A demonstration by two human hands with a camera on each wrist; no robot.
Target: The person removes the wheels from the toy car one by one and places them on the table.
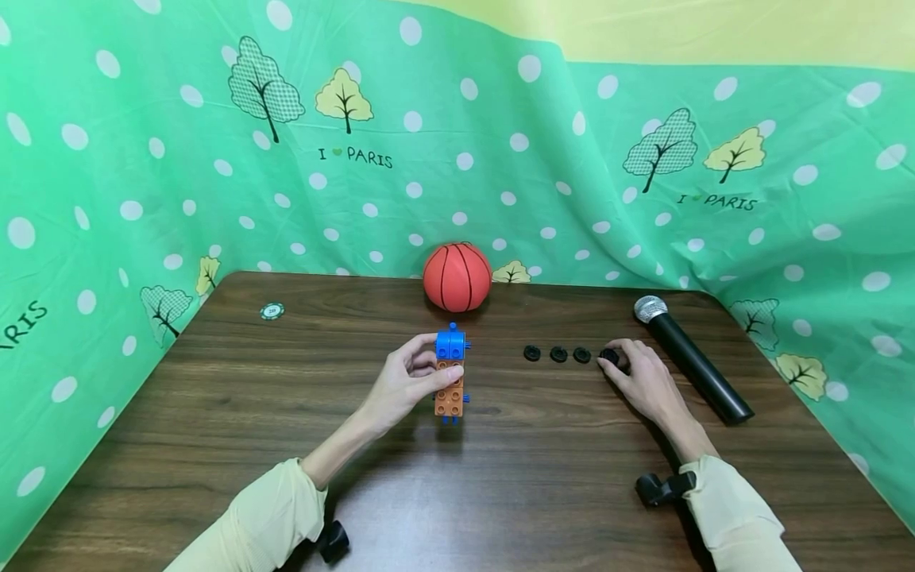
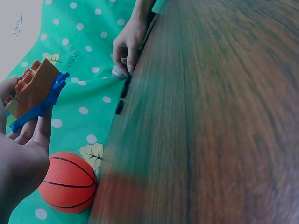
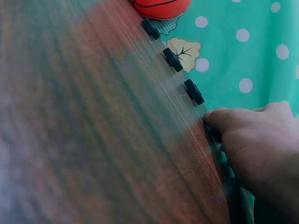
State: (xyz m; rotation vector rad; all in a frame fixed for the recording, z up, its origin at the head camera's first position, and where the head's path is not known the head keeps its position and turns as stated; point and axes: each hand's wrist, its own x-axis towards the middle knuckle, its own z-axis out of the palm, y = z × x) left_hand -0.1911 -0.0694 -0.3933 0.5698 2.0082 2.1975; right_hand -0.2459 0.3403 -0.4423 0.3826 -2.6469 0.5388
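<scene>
Above the middle of the table, my left hand (image 1: 399, 388) grips a toy block car body (image 1: 449, 397) between thumb and fingers. Its bricks are orange with studs, a blue block (image 1: 451, 345) sits at the far end, and blue axle stubs stick out at the sides. In the left wrist view a blue chassis (image 2: 43, 105) shows under the orange bricks. My right hand (image 1: 646, 383) pinches a small black toy wheel (image 1: 610, 357) at the tabletop, partly hidden by the fingers. Three more black wheels (image 1: 558, 354) lie in a row to its left.
A red basketball (image 1: 457, 278) sits at the table's back edge. Right of my right hand lies a black microphone (image 1: 696, 361) with a silver head. A poker chip (image 1: 272, 311) lies at the back left. A green dotted cloth (image 1: 400, 199) hangs behind the wooden table (image 1: 214, 413).
</scene>
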